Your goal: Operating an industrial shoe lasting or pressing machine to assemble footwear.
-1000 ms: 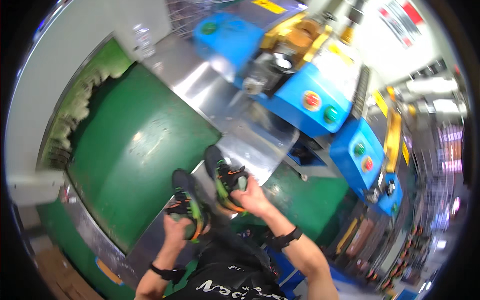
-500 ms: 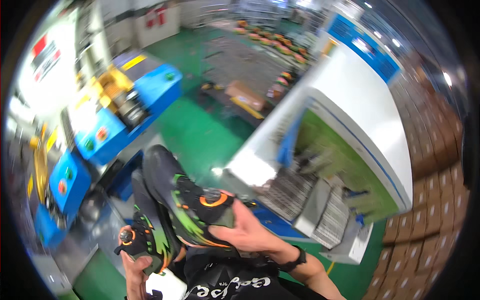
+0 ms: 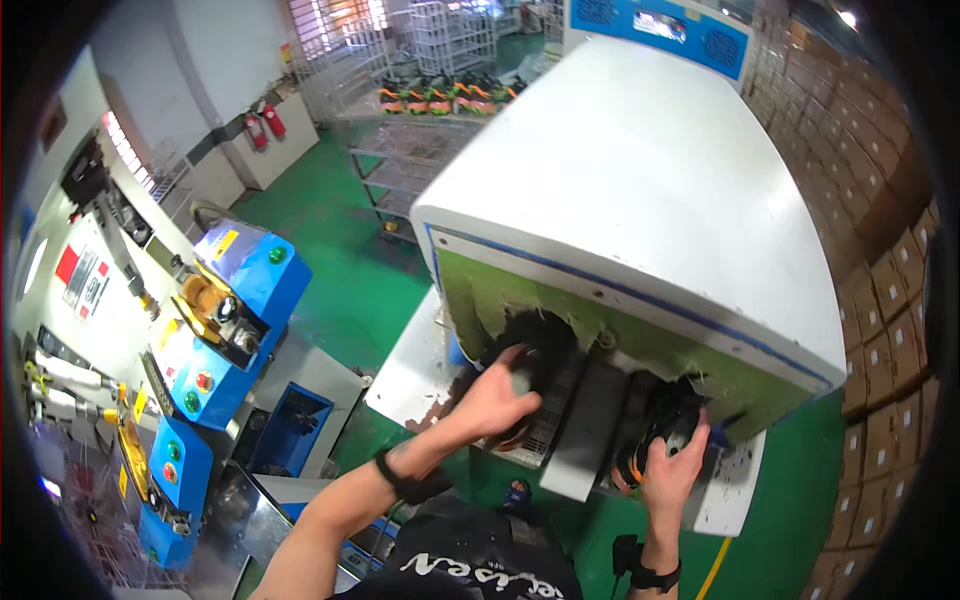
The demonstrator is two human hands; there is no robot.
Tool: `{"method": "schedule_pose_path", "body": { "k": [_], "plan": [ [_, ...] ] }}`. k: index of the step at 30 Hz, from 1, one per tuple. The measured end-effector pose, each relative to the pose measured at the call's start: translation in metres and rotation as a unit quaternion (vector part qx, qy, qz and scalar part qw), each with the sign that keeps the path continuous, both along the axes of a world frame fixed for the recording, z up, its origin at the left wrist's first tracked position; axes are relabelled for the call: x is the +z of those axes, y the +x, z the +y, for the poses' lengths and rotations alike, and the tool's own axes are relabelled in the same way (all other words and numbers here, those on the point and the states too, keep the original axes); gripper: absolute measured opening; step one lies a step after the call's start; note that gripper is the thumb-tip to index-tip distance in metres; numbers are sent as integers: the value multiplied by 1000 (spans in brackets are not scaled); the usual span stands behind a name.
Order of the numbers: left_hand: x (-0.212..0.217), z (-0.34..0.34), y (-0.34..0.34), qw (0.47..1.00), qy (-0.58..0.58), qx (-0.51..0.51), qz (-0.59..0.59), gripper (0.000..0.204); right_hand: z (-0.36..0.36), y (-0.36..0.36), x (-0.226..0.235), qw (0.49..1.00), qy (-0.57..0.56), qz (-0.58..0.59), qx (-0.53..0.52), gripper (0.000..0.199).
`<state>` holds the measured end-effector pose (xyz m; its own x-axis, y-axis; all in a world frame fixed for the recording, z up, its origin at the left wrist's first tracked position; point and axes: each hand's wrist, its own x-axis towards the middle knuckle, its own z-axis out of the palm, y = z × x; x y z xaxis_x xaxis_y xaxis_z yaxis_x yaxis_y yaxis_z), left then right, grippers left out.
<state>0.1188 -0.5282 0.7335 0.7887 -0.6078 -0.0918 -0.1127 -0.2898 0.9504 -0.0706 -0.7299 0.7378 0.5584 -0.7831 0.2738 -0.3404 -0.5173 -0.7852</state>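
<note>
1. The left hand point(image 3: 497, 395) is holding a dark shoe, the left shoe point(image 3: 548, 350), near its opening. The thumb and the fingers are bending around it, so this hand is only partly closed, with the shoe filling its grip.

2. The right hand point(image 3: 674, 468) is gripping a second dark shoe, the right shoe point(image 3: 672, 412), which is showing some orange at the lower edge. Its thumb and fingers are also curling around the shoe's rear part, not fully closed.

3. Both shoes are being held at the front of a large white machine point(image 3: 640, 170), one on each side of a grey divider point(image 3: 585, 425). Their front ends are pointing toward the green curtain point(image 3: 480, 290), which is hanging ragged at its lower edge. The inside is too dark for telling how far the toes are reaching.

4. Below the left shoe, a metal grid point(image 3: 537, 432) is showing. I cannot tell if the shoe's sole is touching it.

5. Each wrist is wearing a black band.

6. On the left side, blue machine units point(image 3: 285, 290) are standing with red and green buttons.

7. Behind, a rack point(image 3: 410, 140) is carrying a row of orange-and-green shoes point(image 3: 440, 98), and red fire extinguishers point(image 3: 273, 122) are hanging near the wall.

8. On the right, brown boxes point(image 3: 885, 400) are standing in high stacks.
</note>
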Motion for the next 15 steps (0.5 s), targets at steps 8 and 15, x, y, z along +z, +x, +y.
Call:
{"method": "schedule_pose_path", "body": {
  "k": [8,15],
  "plan": [
    [-12,58,-61,985,-122,35,-114,49,63,21,23,946,-146,-283,56,42],
    [-128,241,-189,938,115,208,-252,44,317,102,110,504,146,-140,840,29]
  ]
}}
